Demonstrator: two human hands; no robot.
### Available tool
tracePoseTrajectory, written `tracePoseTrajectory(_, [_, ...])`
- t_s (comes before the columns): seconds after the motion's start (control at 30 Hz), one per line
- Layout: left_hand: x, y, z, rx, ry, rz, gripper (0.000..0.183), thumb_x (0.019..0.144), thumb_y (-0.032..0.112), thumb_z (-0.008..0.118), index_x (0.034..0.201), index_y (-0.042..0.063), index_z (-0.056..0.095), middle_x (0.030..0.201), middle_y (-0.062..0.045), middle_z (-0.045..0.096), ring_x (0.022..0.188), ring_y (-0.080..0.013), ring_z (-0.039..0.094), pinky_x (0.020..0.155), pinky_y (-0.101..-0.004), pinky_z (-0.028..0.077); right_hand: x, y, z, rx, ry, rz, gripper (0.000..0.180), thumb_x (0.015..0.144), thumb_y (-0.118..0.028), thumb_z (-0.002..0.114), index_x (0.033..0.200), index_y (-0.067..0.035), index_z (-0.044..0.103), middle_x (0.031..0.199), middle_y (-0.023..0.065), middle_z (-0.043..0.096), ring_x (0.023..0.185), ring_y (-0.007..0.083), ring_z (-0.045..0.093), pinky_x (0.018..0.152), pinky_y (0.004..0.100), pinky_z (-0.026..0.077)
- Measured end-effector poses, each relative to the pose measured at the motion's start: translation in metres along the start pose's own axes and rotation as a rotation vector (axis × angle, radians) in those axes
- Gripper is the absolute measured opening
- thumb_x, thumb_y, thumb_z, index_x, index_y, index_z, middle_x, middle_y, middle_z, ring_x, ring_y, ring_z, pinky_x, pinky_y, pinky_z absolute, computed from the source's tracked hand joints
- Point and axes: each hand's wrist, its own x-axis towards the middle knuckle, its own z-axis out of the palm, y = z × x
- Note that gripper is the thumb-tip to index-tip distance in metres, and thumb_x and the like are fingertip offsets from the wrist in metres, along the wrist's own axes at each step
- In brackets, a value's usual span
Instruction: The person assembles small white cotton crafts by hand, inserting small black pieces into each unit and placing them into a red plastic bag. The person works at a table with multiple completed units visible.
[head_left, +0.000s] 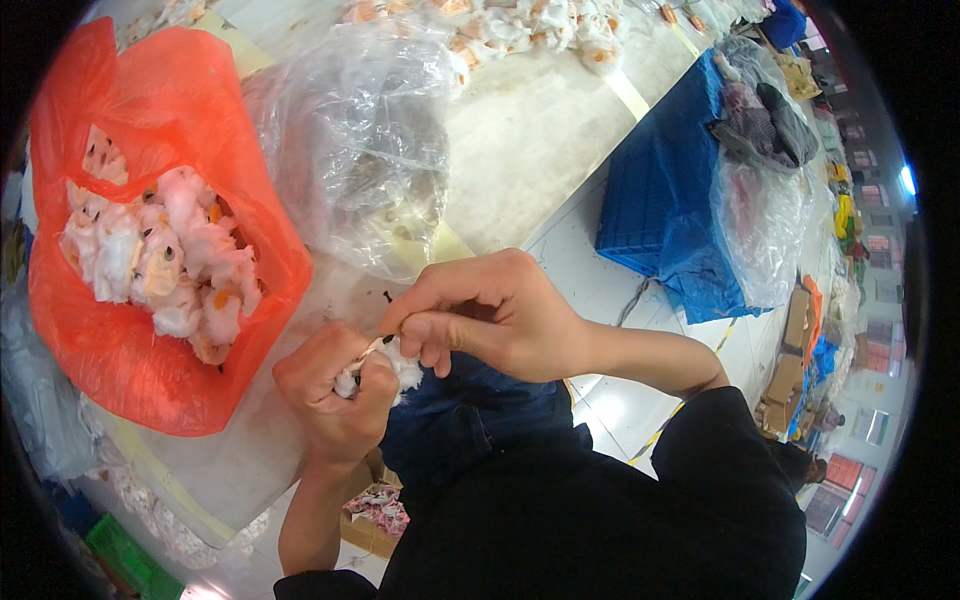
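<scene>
My left hand (326, 394) is closed around a small white fluffy plush piece (409, 369), near the table edge and above my lap. Most of that piece is hidden by the fingers; a dark spot shows between them. With thumb and forefinger, my right hand (506, 322) pinches a tiny black part (388, 339) at the top of the plush piece. Whether the part is fixed in the fabric, I cannot tell. Just beyond the fingertips, a small black peg-like part (388, 296) lies on the table (540, 127).
Left of my hands, an open red plastic bag (180, 82) holds several plush pieces (161, 255) with black and orange parts. A clear plastic bag (352, 142) lies beyond. More plush pieces (547, 26) cover the far side. A blue crate (652, 172) stands right; a cardboard box (367, 537) sits below.
</scene>
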Motion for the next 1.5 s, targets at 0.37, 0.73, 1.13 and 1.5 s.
tracePoseTrajectory(0.37, [0.001,0.000,-0.001,-0.070,-0.030,0.043,0.004,0.074,0.003,0.064,0.072,0.001,0.062,0.061,-0.006,0.051,0.052,-0.0163,0.046,0.051,-0.0320,0.036,0.007,-0.004,-0.005,0.057,-0.122,0.065,0.012,0.103,-0.006,0.064,0.111,0.002,0.068,0.088,0.0056,0.072,0.070,0.0084,0.065,0.063,0.0225,0.053])
tracePoseTrajectory(0.73, [0.003,0.003,0.003,0.016,-0.059,0.021,0.003,0.075,0.001,0.064,0.077,-0.001,0.064,0.064,-0.008,0.054,0.055,-0.0185,0.050,0.053,-0.0331,0.039,0.017,-0.007,-0.014,-0.537,-0.210,-0.302,0.012,0.095,-0.005,0.063,0.096,-0.003,0.051,0.080,0.0175,0.060,0.076,0.0413,0.063,0.066,0.0448,0.049])
tracePoseTrajectory(1.13, [0.007,-0.003,0.003,0.105,-0.173,0.049,0.004,0.074,0.004,0.066,0.076,0.001,0.063,0.066,-0.012,0.055,0.057,-0.0274,0.053,0.055,-0.0367,0.042,0.015,0.020,-0.018,-0.410,-0.202,-0.343,0.013,0.095,-0.004,0.063,0.097,-0.002,0.051,0.083,0.0180,0.060,0.078,0.0423,0.063,0.068,0.0459,0.050])
tracePoseTrajectory(1.5, [0.004,0.015,-0.005,0.295,-0.121,0.191,0.005,0.075,0.009,0.066,0.077,0.005,0.066,0.068,-0.009,0.058,0.058,-0.0280,0.057,0.056,-0.0370,0.045,0.004,0.005,-0.014,-0.551,-0.159,-0.539,0.011,0.096,-0.007,0.067,0.099,-0.002,0.058,0.087,0.0120,0.060,0.080,0.0305,0.064,0.069,0.0367,0.052])
